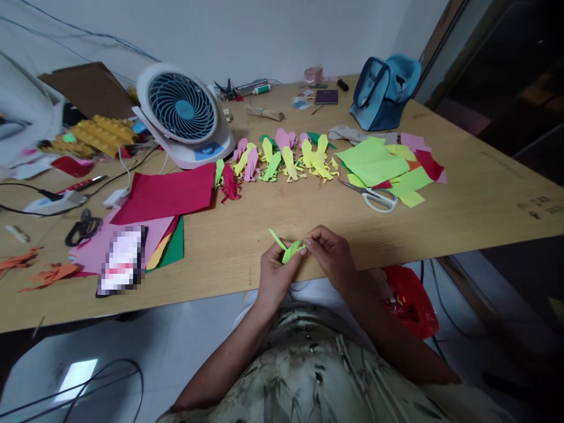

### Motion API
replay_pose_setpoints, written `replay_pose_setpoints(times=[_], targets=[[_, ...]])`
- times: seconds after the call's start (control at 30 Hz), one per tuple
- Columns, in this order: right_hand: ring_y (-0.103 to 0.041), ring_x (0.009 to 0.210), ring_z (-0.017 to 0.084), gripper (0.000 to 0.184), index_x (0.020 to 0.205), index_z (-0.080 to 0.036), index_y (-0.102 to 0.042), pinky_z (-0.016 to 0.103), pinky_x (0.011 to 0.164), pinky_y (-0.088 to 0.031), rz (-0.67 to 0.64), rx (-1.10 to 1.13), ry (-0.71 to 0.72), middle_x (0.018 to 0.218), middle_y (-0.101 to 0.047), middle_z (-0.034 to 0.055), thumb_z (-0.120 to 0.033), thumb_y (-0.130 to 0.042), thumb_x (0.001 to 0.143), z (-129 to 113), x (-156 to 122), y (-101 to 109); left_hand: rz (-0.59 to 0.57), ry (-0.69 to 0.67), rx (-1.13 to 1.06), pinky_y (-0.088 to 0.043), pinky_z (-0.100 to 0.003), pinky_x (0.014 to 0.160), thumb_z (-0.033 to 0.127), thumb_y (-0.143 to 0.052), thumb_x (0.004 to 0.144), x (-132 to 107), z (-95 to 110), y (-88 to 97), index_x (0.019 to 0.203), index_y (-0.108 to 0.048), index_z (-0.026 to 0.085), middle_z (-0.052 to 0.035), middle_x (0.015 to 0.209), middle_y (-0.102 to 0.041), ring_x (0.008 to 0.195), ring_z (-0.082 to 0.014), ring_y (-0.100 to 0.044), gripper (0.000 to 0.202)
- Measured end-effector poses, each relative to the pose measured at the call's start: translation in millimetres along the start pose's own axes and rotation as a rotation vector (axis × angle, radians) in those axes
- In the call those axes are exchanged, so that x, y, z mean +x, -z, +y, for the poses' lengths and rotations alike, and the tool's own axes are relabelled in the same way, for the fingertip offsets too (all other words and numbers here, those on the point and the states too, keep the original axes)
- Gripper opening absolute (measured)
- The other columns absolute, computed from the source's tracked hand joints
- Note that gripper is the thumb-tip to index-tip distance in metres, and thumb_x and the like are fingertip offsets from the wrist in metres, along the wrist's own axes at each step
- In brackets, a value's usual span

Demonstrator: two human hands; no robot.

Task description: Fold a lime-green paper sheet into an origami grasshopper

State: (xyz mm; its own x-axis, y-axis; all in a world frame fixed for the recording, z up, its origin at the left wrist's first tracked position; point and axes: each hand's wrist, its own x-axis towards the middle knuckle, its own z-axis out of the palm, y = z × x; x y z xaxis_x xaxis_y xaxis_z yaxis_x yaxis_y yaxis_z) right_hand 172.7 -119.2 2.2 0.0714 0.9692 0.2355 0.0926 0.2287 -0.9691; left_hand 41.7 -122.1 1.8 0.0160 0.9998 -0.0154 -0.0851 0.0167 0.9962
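Near the table's front edge, my left hand [275, 273] pinches a small lime-green folded piece [291, 252] of paper or felt; I cannot tell which. One narrow strip of it sticks up to the left. The fingertips of my right hand [333, 258] are closed on the right end of the same piece. Farther back is a row of finished-looking pieces in yellow [289, 164], pink, green and red, with fringed lower ends. White-handled scissors [379, 200] lie to the right, beside a pile of lime-green sheets [372, 161].
To the left are a fan [185, 111], a red sheet [167, 194], a phone [121, 261] with a blurred screen, black scissors [83, 228] and orange pieces [55, 274]. A blue bag [383, 94] stands at the back right. A red plastic bag [414, 302] is below the table edge.
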Motion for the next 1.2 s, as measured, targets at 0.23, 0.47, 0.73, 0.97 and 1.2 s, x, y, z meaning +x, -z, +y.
replay_pose_setpoints(times=[0.23, 0.47, 0.73, 0.97, 1.2], targets=[[-0.046, 0.054, 0.012, 0.028, 0.064, -0.021, -0.050, 0.026, 0.054, -0.037, -0.007, -0.169, -0.057, 0.056, -0.050, -0.0040, -0.035, -0.057, 0.088, 7, 6, -2, 0.008, 0.088, -0.055, -0.034, -0.020, 0.059, 0.039, -0.080, 0.067, 3, -7, 1.9, 0.071, -0.059, 0.015, 0.0048, 0.064, -0.052, 0.058, -0.0077, -0.040, 0.032], [-0.045, 0.056, 0.013, 0.023, 0.068, -0.022, -0.046, 0.027, 0.055, -0.033, -0.033, -0.394, 0.131, 0.059, -0.046, -0.0042, -0.029, -0.053, 0.088, -1, 8, 1, 0.030, 0.018, -0.011, -0.034, -0.020, 0.059, 0.034, -0.077, 0.069, 3, -3, 2.5, 0.070, -0.058, 0.016, 0.0052, 0.062, -0.050, 0.059, -0.0083, -0.040, 0.027], [-0.036, 0.052, 0.011, 0.028, 0.064, -0.023, -0.041, 0.026, 0.053, -0.029, -0.045, -0.366, 0.114, 0.055, -0.038, -0.0067, -0.031, -0.057, 0.085, -1, 12, 2, 0.030, 0.031, -0.057, -0.035, -0.019, 0.059, 0.039, -0.080, 0.067, 5, -8, 3.0, 0.068, -0.060, 0.015, 0.0050, 0.063, -0.053, 0.058, -0.0075, -0.041, 0.031], [-0.050, 0.061, 0.013, 0.033, 0.073, -0.022, -0.051, 0.026, 0.059, -0.042, -0.112, 0.021, -0.049, 0.064, -0.051, -0.0029, -0.047, -0.049, 0.093, 12, 7, 3, -0.022, 0.220, -0.284, -0.038, -0.020, 0.058, 0.042, -0.085, 0.062, 8, -13, -1.7, 0.084, -0.070, 0.014, 0.0013, 0.073, -0.064, 0.059, -0.0075, -0.050, 0.039], [-0.047, 0.056, 0.012, 0.028, 0.071, -0.022, -0.053, 0.026, 0.055, -0.041, -0.020, 0.041, -0.113, 0.060, -0.052, -0.0036, -0.044, -0.059, 0.087, 16, 7, 3, -0.091, 0.172, -0.271, -0.039, -0.018, 0.058, 0.041, -0.082, 0.069, 4, -7, 4.2, 0.087, -0.068, 0.015, 0.0025, 0.072, -0.062, 0.060, -0.0070, -0.049, 0.034]])
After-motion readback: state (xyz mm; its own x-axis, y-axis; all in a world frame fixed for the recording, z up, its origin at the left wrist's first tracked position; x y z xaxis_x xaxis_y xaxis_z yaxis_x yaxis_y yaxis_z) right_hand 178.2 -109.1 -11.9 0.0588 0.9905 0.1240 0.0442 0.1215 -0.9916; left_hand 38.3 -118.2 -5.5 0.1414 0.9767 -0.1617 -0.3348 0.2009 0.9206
